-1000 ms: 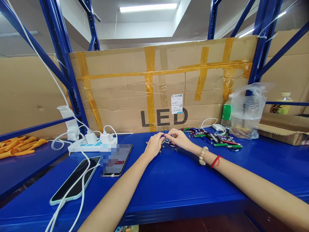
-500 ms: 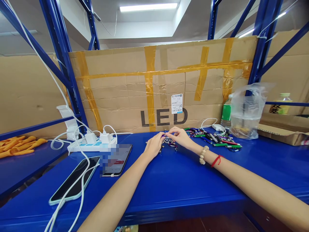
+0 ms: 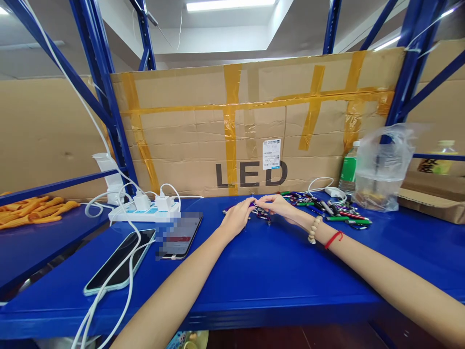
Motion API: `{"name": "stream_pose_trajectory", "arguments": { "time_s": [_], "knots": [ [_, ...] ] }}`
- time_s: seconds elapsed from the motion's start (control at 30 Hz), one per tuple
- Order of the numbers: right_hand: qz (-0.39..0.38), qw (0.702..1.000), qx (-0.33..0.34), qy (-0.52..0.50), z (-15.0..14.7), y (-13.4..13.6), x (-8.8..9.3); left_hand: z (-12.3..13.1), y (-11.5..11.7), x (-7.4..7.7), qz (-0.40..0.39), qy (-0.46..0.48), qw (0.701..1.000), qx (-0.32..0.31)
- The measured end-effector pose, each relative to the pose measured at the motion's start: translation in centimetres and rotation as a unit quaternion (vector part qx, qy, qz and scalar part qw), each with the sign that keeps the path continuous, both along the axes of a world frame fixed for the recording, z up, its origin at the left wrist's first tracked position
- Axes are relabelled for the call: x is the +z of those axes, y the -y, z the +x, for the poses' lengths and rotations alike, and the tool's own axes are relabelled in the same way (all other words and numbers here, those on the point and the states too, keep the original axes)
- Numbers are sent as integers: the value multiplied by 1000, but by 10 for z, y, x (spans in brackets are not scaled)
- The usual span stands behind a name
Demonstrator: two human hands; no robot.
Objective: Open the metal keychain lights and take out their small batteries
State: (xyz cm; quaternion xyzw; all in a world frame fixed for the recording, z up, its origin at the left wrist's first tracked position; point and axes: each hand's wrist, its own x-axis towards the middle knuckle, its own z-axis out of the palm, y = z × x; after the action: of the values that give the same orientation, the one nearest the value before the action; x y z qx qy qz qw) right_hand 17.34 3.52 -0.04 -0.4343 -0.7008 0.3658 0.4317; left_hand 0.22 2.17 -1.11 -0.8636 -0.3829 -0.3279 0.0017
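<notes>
My left hand (image 3: 238, 217) and my right hand (image 3: 278, 206) meet over a small heap of keychain torches (image 3: 260, 213) on the blue shelf (image 3: 276, 271). Both hands have their fingers pinched together on one small purple torch (image 3: 250, 205) held between them. My right wrist wears a bead bracelet and a red string. A larger pile of coloured torches (image 3: 336, 209) lies just right of my right hand.
Two phones (image 3: 119, 265) (image 3: 179, 237) lie at the left with white cables running to a power strip (image 3: 145, 213). A taped cardboard box (image 3: 254, 131) marked LED stands behind. A clear plastic bag (image 3: 381, 169) and a green bottle (image 3: 348, 167) stand at the right. Orange pieces (image 3: 34, 211) lie far left.
My hands stay together on the small torch, working it slightly. The camera has tilted a little, so everything sits a bit more to the right and lower.
</notes>
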Motion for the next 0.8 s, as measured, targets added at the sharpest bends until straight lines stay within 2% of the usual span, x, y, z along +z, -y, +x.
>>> {"name": "stream_pose_trajectory", "arguments": {
  "time_s": [0.23,0.37,0.47,0.63,0.7,0.8],
  "knots": [
    [8,1000,-13,-2,-7,-3,-7,-4,-4,-3,32,-13,999,-8],
    [23,999,-22,3,-12,-2,-7,-5,-4,-3,20,4,999,26],
    [93,994,-42,27,-13,-3,-6,-4,-5,-3,7,23,999,41],
    [238,966,-63,76,-7,-11,-6,-4,-5,-3,-13,42,998,45],
    [260,959,-61,91,-5,-13,-6,-4,-4,-2,-15,44,998,40],
    [245,966,-30,78,-3,-12,-3,-3,-3,-1,-13,35,999,35]
  ]
}}
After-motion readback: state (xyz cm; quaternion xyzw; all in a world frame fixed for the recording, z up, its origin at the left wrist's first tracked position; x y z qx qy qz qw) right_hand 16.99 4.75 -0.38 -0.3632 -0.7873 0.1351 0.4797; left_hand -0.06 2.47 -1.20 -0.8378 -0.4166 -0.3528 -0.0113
